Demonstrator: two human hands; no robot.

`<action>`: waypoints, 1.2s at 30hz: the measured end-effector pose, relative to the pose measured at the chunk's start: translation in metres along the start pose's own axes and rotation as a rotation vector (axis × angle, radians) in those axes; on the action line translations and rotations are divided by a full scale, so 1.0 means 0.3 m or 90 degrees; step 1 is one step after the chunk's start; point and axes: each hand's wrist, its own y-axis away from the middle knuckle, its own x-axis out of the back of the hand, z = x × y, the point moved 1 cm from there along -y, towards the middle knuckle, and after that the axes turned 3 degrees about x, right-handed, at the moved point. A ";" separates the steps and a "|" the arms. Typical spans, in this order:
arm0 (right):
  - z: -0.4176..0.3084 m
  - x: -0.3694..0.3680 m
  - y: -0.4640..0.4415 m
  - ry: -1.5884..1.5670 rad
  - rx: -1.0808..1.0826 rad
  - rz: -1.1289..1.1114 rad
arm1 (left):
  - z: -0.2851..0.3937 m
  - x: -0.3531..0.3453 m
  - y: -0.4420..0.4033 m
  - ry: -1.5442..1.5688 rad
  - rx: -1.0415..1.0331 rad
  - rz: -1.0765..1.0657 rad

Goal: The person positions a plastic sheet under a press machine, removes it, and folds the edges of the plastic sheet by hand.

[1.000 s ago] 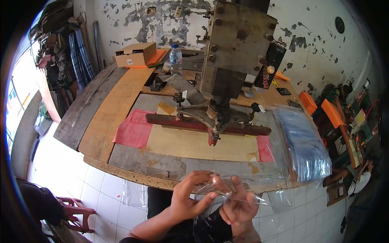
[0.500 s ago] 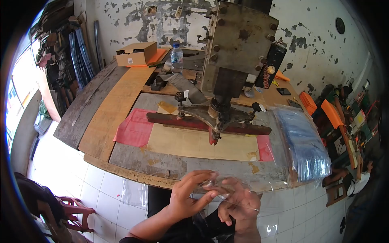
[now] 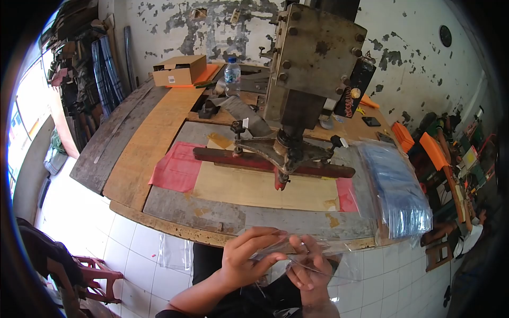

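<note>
Clear plastic sheeting [image 3: 339, 265] stretches between my two hands, in front of the table's near edge. My left hand [image 3: 246, 254] has its fingers bent round the left part of the plastic, thumb pointing right. On the other side, my right hand [image 3: 310, 262] is closed on the same plastic with curled fingers. Beyond them, a press [image 3: 289, 146] holds a long red bar [image 3: 318, 169] over a cream sheet [image 3: 254, 188]. Pink material [image 3: 177, 168] shows at both ends of that sheet.
A stack of clear bluish plastic sheets [image 3: 395, 185] lies on the right of the table [image 3: 175, 222]. Toward the back are a cardboard box [image 3: 180, 71] and a water bottle [image 3: 232, 79]. A red stool [image 3: 98, 275] stands lower left. Another person [image 3: 469, 238] is at far right.
My right hand's fingers have shifted and curled around the plastic, whose loose right part has changed shape. My left hand has stayed nearly in place.
</note>
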 end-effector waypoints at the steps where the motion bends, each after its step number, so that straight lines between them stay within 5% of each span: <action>1: 0.012 -0.007 0.004 -0.051 0.023 0.011 | -0.003 0.000 0.000 0.008 -0.010 0.002; 14: 0.003 -0.043 -0.039 0.110 -0.017 0.037 | -0.035 -0.018 0.017 0.034 -0.001 0.023; 17: 0.011 -0.039 -0.016 0.051 0.003 0.129 | -0.028 -0.017 0.014 0.024 -0.013 0.014; 19: 0.012 0.012 0.006 -0.157 0.007 0.022 | -0.013 -0.016 0.015 0.011 -0.017 0.002; 22: -0.017 0.034 0.012 -0.043 -0.013 -0.051 | -0.005 0.001 0.000 0.036 0.029 0.002; 30: -0.058 0.043 0.036 -0.114 0.091 -0.001 | -0.022 0.053 -0.008 0.070 0.150 0.097; 33: -0.097 0.139 0.165 0.088 0.103 0.101 | -0.032 0.079 -0.016 0.034 0.133 0.120; 36: -0.156 0.148 0.280 0.576 -0.238 0.156 | -0.028 0.121 -0.037 0.016 0.114 0.103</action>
